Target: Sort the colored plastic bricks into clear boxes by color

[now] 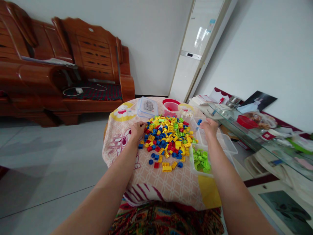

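A heap of small plastic bricks (168, 138) in red, blue, yellow and green lies on a cloth-covered round table (151, 182). My left hand (137, 129) rests at the heap's left edge, fingers curled onto the bricks. My right hand (209, 126) is closed over a clear container (204, 135) at the heap's right side; a few blue bricks (199, 122) lie beside its fingers. In front of it, a clear tray (193, 166) holds green bricks (201, 160).
At the table's far side stand a clear lidded box (147, 107) and a red-rimmed tub (171, 106). A wooden sofa (61, 65) stands to the left across grey floor. A glass table (264, 137) with clutter is close on the right.
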`<control>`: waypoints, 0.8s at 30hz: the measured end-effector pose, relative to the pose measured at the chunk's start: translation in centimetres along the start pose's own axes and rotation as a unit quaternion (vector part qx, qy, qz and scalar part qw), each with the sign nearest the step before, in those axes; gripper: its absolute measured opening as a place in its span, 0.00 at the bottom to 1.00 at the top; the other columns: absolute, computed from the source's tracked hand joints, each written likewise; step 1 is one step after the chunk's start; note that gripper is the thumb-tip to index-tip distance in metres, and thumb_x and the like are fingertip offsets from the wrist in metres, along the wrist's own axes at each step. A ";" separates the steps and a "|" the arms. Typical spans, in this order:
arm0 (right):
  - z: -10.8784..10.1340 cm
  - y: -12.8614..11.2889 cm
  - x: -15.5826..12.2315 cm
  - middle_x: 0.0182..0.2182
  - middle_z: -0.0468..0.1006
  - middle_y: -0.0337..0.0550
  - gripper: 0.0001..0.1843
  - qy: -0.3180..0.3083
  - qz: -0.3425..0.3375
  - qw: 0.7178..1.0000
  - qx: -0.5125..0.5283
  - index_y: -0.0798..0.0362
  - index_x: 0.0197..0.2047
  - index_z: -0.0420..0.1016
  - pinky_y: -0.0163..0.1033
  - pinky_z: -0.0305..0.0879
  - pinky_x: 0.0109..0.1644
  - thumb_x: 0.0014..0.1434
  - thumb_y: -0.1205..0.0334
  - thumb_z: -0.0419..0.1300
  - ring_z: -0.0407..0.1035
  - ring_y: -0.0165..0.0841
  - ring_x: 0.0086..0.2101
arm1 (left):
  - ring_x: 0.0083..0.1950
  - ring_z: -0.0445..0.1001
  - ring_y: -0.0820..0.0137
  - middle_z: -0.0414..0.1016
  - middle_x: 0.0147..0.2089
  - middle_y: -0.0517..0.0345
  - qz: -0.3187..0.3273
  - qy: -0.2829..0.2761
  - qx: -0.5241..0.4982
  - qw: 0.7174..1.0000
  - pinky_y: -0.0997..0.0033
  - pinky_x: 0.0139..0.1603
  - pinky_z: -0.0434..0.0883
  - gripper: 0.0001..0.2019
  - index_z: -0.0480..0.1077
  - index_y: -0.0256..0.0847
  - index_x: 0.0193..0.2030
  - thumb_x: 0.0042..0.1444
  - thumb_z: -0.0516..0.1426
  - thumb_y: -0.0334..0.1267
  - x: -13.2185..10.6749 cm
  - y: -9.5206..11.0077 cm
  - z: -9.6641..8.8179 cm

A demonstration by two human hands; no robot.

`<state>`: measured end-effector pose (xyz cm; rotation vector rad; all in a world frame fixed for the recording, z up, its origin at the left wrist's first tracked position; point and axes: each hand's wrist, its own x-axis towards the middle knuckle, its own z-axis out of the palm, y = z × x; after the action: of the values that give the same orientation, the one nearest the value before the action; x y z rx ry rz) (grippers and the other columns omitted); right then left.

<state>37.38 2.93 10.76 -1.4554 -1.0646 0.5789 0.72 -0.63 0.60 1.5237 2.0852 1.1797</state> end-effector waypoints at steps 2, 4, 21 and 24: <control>-0.3 0.5 -0.6 0.23 0.77 0.37 0.19 -0.052 -0.014 0.998 -0.037 0.59 0.45 0.78 0.33 0.73 0.29 0.49 0.67 0.59 0.74 0.31 0.25 | 0.46 0.79 0.65 0.84 0.47 0.54 -0.005 -0.001 0.001 1.000 0.71 0.50 0.71 0.17 0.82 0.40 0.46 0.58 0.52 0.35 0.1 0.0 0.1; -0.5 0.9 -2.1 0.23 0.77 0.38 0.15 -0.149 -0.021 0.984 -0.092 0.59 0.41 0.79 0.33 0.71 0.25 0.49 0.65 0.59 0.72 0.31 0.23 | 0.46 0.79 0.65 0.84 0.47 0.54 -0.010 -0.002 0.004 1.000 0.72 0.49 0.71 0.18 0.82 0.40 0.47 0.58 0.52 0.35 0.1 -0.1 0.2; -0.2 -3.2 -15.5 0.44 0.83 0.56 0.10 -0.467 -0.294 0.580 -0.599 0.56 0.43 0.82 0.36 0.63 0.43 0.61 0.63 0.61 0.76 0.43 0.48 | 0.47 0.79 0.65 0.84 0.47 0.55 -0.010 -0.004 0.004 1.000 0.72 0.50 0.71 0.17 0.82 0.40 0.47 0.58 0.53 0.35 0.1 0.1 0.0; -0.2 -3.0 -15.5 0.44 0.83 0.55 0.10 -0.474 -0.290 0.595 -0.581 0.56 0.43 0.82 0.36 0.63 0.42 0.61 0.62 0.61 0.76 0.42 0.47 | 0.47 0.79 0.65 0.84 0.47 0.54 -0.008 -0.002 0.004 1.000 0.71 0.50 0.71 0.17 0.82 0.40 0.47 0.58 0.53 0.36 0.1 0.1 0.0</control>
<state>29.58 -10.82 10.24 -1.6155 -3.0608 0.0299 0.73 -0.52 0.67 1.5102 2.0991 1.1636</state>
